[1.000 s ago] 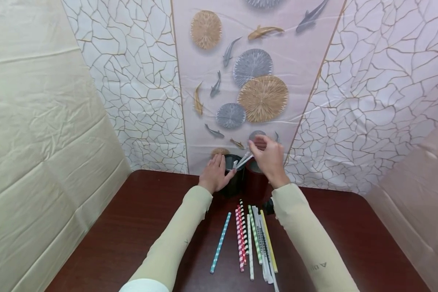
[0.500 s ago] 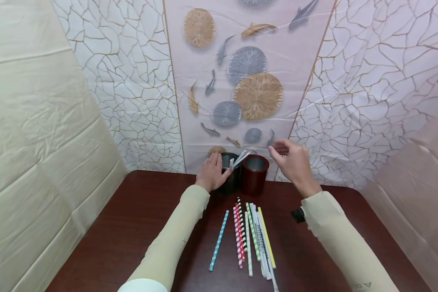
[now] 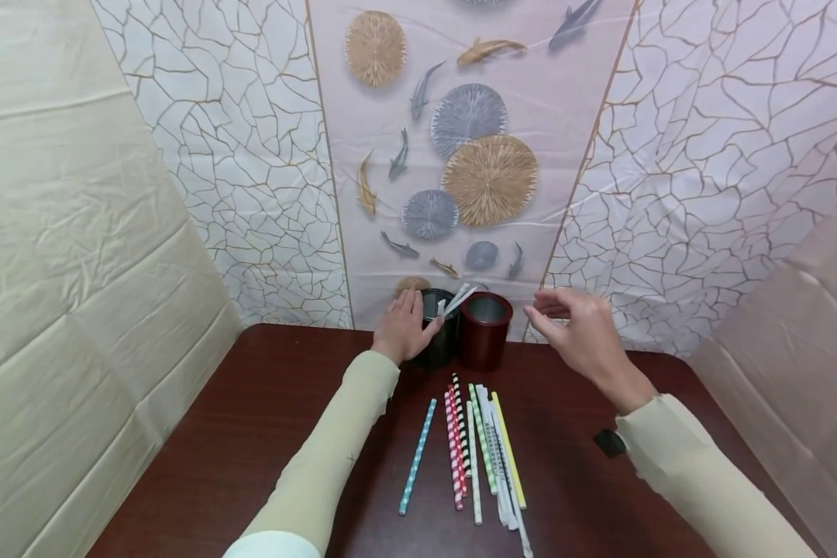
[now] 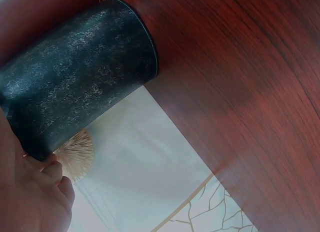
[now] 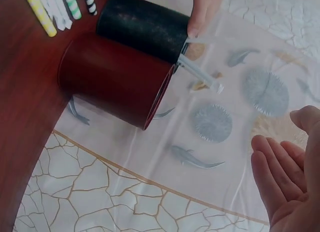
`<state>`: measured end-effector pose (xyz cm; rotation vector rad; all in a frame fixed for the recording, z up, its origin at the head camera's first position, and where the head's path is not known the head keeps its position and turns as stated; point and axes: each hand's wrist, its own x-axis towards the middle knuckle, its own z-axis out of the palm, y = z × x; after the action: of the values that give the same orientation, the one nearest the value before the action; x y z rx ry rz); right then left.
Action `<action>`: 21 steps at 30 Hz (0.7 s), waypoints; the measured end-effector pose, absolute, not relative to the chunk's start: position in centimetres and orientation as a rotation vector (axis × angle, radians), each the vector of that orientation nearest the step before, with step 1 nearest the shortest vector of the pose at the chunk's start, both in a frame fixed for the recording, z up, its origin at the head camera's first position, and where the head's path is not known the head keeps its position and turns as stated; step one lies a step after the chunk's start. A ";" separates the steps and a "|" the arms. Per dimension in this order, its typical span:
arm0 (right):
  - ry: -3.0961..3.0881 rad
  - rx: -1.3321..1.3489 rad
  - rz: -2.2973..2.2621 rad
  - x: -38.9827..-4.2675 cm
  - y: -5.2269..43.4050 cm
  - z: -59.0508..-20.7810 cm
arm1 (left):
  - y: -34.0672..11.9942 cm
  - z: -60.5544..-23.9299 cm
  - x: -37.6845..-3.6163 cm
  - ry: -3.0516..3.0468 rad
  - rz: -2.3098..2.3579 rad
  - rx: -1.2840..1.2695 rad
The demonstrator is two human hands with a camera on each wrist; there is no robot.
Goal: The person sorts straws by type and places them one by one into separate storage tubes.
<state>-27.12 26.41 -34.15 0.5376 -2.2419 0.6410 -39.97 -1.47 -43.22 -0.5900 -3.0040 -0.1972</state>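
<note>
My left hand (image 3: 399, 327) holds the black cup (image 4: 85, 72) by its rim, thumb on the near side and fingers on the far left side. Out of that cup lean white paper-wrapped straws (image 3: 458, 301), tilted right. Beside it stands a dark red cup (image 3: 485, 332), upright, with no straws showing above its rim. My right hand (image 3: 582, 329) hovers to the right of the red cup, fingers loosely bent, holding nothing; the right wrist view also shows its fingers (image 5: 275, 167) apart from everything.
Several straws lie on the dark wooden table (image 3: 272, 442): a blue dotted straw (image 3: 417, 457) off to the left, striped ones, a yellow straw (image 3: 509, 449) and white wrapped straws (image 3: 500, 473). A patterned cloth (image 3: 418, 155) hangs right behind the cups.
My right hand has let go of the white wrapped straws at the black cup and moved right, past the red cup. The left hand has stayed on the black cup.
</note>
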 end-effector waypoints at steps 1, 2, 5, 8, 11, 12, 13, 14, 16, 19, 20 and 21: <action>-2.250 0.548 0.631 -26.7 26.5 -34.2 | -1.5 -43.2 -39.9 -2.999 -0.204 -0.590; -2.261 0.557 0.620 -26.4 26.6 -34.3 | -1.5 -43.1 -39.9 -2.994 -0.210 -0.591; -2.311 0.562 0.599 -25.2 27.0 -34.7 | -1.5 -43.0 -39.8 -2.992 -0.218 -0.598; -2.376 0.543 0.589 -24.2 27.4 -35.4 | -1.6 -43.1 -39.8 -2.999 -0.204 -0.607; -2.465 0.525 0.600 -23.5 27.7 -36.1 | -1.6 -43.2 -39.9 -2.996 -0.180 -0.603; -2.499 0.518 0.608 -23.2 27.8 -36.3 | -1.5 -43.2 -39.9 -2.991 -0.172 -0.600; -2.536 0.511 0.614 -23.0 27.9 -36.5 | -1.5 -43.2 -39.9 -2.988 -0.169 -0.601; -2.571 0.507 0.621 -22.8 28.0 -36.7 | -1.5 -43.2 -39.9 -2.982 -0.169 -0.601; -2.633 0.502 0.640 -22.4 28.0 -37.0 | -1.5 -43.2 -39.9 -2.975 -0.169 -0.606; -2.702 0.502 0.662 -21.9 28.0 -37.4 | -1.5 -43.2 -39.9 -2.972 -0.178 -0.611; -2.719 0.503 0.669 -21.9 28.0 -37.5 | -1.5 -43.2 -39.9 -2.973 -0.180 -0.609; -2.735 0.502 0.674 -21.8 27.9 -37.7 | -1.5 -43.2 -39.9 -2.974 -0.184 -0.608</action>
<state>-21.80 27.93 -37.69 0.5025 -2.7354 0.6745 -39.94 -1.50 -43.15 -0.6082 -2.9742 -0.1840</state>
